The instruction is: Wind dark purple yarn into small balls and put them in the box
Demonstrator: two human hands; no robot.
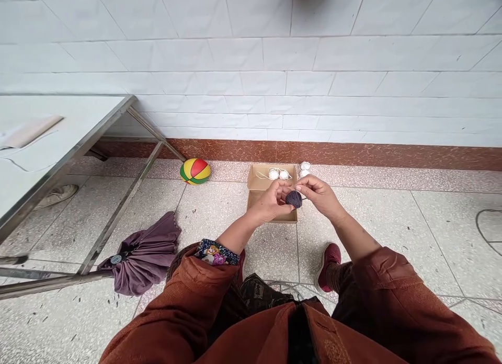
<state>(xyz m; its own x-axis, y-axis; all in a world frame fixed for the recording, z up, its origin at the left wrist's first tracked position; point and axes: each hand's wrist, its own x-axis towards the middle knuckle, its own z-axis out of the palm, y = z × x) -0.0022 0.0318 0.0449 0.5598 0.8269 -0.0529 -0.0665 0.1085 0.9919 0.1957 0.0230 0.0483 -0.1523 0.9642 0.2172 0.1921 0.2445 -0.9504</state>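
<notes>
My left hand [271,203] holds a small ball of dark purple yarn [294,199], its fingers curled around one side. Close by on the right, my right hand [319,194] has its thumb and forefinger pinched together just above the ball; a thin light strand seems to be between them, though it is too fine to be sure. Beneath both hands an open cardboard box [254,182] rests on the floor, partly hidden by them. Two white yarn balls [274,174] with loose strands lie at the box's far part. More white yarn balls [305,167] sit just right of it.
A metal-framed table [98,123] stands at the left with a paper-like item [35,132] on top. A folded purple umbrella [151,251] leans by its lower bar. A colourful ball [195,171] lies near the tiled wall [274,81]. A cable [479,223] runs at far right.
</notes>
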